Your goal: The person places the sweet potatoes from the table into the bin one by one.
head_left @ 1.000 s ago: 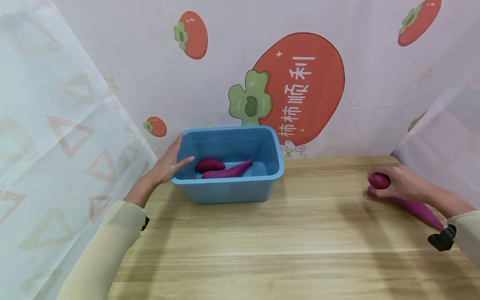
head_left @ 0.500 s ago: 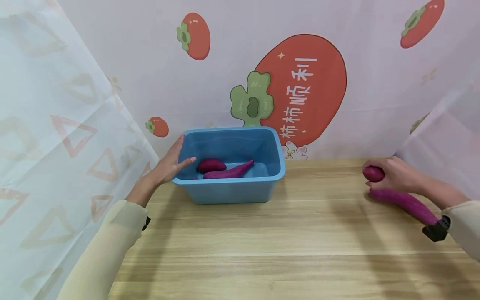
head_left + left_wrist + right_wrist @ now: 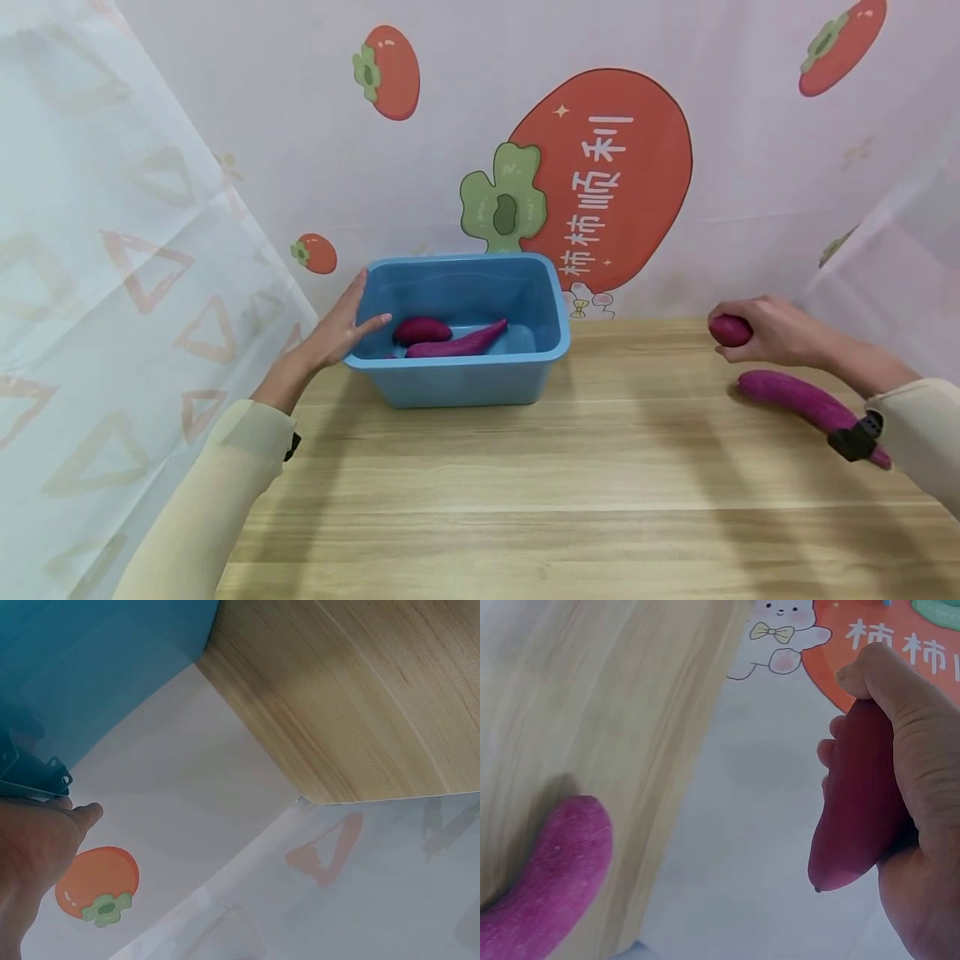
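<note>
At the left end of the blue plastic bin (image 3: 457,383), my left hand (image 3: 333,332) grips the rim. Its thumb reaches over the inside, and the fingers lie along the outer side. My right hand (image 3: 783,333) holds a dark red sweet potato (image 3: 729,331) above the table's right part. In the right wrist view its narrow end points down, and the fingers wrap its far side. Below that hand lies a long, curved purple eggplant (image 3: 798,398), partly covered by the wrist camera. Inside the bin are another dark red sweet potato (image 3: 422,331) and a tapered purple vegetable (image 3: 457,342).
The wooden table (image 3: 525,500) stretches toward me in front of the bin. A white cloth with printed persimmons (image 3: 607,183) hangs along the back edge, right behind the bin. Cloth walls stand at the left (image 3: 150,292) and right.
My right hand has lifted the sweet potato off the eggplant's end and shifted it a little left and up. The eggplant shows more now. My left hand stays on the bin.
</note>
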`<state>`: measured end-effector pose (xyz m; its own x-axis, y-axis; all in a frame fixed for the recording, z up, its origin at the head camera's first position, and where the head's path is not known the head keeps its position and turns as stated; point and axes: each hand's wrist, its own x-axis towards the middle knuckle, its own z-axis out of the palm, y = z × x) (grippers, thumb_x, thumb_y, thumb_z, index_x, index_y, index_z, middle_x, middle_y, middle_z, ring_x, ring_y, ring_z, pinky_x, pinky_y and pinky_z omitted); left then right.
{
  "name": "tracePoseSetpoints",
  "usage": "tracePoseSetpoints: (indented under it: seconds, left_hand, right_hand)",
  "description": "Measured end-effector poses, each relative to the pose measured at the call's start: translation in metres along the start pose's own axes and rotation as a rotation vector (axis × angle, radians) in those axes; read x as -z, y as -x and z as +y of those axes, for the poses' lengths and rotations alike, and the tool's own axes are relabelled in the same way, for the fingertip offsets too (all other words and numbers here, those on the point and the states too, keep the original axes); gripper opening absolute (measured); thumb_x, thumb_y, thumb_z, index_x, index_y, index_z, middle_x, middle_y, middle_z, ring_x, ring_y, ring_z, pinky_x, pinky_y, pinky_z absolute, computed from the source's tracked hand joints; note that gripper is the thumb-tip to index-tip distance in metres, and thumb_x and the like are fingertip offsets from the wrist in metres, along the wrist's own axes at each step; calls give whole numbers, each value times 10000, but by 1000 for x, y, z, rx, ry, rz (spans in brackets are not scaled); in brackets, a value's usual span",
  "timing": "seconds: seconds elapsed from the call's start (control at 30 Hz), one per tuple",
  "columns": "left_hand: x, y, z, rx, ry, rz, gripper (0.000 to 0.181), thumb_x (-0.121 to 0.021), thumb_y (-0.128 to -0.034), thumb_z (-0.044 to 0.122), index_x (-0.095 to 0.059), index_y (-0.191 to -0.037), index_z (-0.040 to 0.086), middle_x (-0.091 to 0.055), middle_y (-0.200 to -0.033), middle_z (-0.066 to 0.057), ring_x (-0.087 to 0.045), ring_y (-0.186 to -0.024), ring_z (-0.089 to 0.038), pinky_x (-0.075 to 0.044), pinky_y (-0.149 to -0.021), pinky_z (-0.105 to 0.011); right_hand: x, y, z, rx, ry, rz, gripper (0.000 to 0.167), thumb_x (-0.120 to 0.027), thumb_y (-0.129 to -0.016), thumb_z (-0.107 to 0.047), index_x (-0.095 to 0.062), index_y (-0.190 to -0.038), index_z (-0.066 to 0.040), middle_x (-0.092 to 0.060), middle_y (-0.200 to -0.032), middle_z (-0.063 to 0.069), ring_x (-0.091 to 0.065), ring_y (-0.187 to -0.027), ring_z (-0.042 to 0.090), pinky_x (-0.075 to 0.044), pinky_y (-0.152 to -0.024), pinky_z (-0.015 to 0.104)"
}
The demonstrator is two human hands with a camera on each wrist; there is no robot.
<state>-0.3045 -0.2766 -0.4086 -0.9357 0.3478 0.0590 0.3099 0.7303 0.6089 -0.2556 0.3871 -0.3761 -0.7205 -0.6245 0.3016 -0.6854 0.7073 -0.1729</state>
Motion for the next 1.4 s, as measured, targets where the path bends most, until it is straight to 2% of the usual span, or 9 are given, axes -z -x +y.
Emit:
tracePoseSetpoints:
  seconds: [0.7,0.87,1.23,1.4]
  left_hand:
    - [0,0,-1,-5,11,5,996,-568,-1065,470,121,-1697,125,76,-1788,-92,26,-1644,-378,-74,-1257,-721]
    - [-1,0,-2,-10,10,11,994,-569,-1063,479,106,-1700,123,58,-1789,-96,14,-1643,-382,-78,-1256,-724]
    - [-2,-1,-2,-7,19,11,1012,-564,-1055,517,114,-1700,133,72,-1790,-73,26,-1645,-371,-82,-1257,-721]
    - [-1,0,-2,-9,18,14,1014,-568,-1055,516,115,-1700,135,74,-1790,-69,27,-1646,-367,-82,-1258,-721]
  right_hand:
    - [24,-50,-20,-15,12,-60,327,-901,-721,-83,-714,-969,-187,-627,-810,-140,-501,-641,1,-449,-538,244]
    - [26,-56,-25,-24,4,-94,331,-908,-733,-105,-713,-985,-196,-626,-820,-149,-508,-656,10,-450,-553,248]
    - [29,-78,-35,14,22,-90,293,-883,-746,-91,-711,-973,-162,-630,-813,-138,-534,-662,25,-478,-575,258]
    - [29,-88,-42,-13,16,-129,295,-887,-772,-115,-723,-1015,-141,-650,-846,-113,-555,-699,56,-492,-597,266]
